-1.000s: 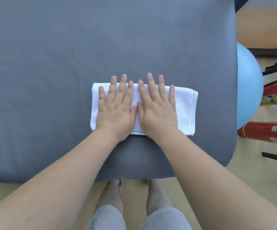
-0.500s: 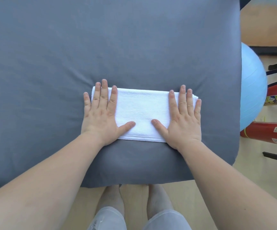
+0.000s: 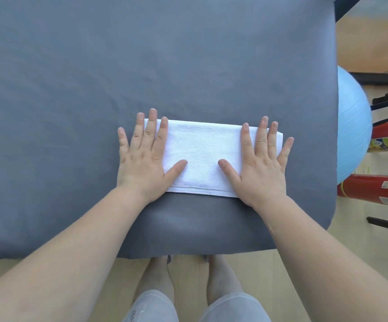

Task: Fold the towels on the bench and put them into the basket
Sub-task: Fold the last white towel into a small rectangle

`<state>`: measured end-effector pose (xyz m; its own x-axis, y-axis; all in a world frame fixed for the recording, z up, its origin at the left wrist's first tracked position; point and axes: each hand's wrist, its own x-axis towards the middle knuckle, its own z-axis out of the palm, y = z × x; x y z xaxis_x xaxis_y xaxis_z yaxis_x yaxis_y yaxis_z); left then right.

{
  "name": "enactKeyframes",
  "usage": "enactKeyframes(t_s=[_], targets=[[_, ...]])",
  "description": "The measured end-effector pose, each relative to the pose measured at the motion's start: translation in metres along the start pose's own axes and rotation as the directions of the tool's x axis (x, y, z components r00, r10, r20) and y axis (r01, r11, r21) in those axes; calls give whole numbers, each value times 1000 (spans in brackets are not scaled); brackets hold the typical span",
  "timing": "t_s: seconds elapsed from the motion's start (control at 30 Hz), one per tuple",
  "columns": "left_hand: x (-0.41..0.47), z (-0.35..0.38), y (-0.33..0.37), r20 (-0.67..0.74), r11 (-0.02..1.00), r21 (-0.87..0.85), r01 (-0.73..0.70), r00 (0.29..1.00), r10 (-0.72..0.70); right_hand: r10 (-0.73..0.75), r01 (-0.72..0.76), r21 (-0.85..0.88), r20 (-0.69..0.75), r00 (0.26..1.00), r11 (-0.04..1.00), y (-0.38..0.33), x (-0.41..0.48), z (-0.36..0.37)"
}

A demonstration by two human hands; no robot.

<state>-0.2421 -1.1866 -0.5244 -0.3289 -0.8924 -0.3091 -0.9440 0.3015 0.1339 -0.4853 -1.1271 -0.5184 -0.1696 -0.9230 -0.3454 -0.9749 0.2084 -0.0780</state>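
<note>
A white towel [image 3: 203, 156], folded into a long strip, lies flat near the front edge of the grey bench [image 3: 141, 66]. My left hand [image 3: 145, 156] presses flat on the towel's left end, fingers straight and spread, little finger off the cloth. My right hand [image 3: 261, 161] presses flat on the right end in the same way. Both thumbs point inward across the towel's middle. No basket is in view.
Past the bench's right edge are a light blue exercise ball [image 3: 351, 126] and two red fire extinguishers [image 3: 379, 189] on the wooden floor. My bare feet [image 3: 188, 282] stand below the bench's front edge.
My hands slid apart from the towel's middle to its two ends, smoothing it flat. Since half a second ago they have barely moved.
</note>
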Motion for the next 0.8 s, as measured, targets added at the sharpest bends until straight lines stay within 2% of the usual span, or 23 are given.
enactKeyframes(t_s=[0.07, 0.13, 0.23, 0.4, 0.53, 0.67, 0.8], targets=[[-9, -4, -5, -91, 994, -97, 58, 994, -67, -23, 26, 38, -69, 997, 999, -17, -2, -8], [-15, -7, -9, -119, 980, -163, 117, 983, -137, -62, 67, 53, -98, 993, 996, -39, -1, -11], [-16, -8, -15, -121, 967, -186, 174, 973, -199, -72, 74, 35, -45, 996, 997, -64, 3, -2], [-9, -7, -21, -160, 988, -125, 88, 981, -108, -66, 66, 17, -3, 998, 998, -67, 7, 18], [-6, -9, -21, -151, 983, -176, 56, 985, -83, -66, 67, 24, -13, 998, 997, -68, 8, 20], [-7, -14, -20, -130, 924, -379, 43, 987, -99, -50, 50, 9, -7, 999, 999, -70, 8, 22], [-10, -18, -18, -60, 778, -625, 69, 989, -136, -39, 39, -8, 5, 999, 999, -70, 9, 23]])
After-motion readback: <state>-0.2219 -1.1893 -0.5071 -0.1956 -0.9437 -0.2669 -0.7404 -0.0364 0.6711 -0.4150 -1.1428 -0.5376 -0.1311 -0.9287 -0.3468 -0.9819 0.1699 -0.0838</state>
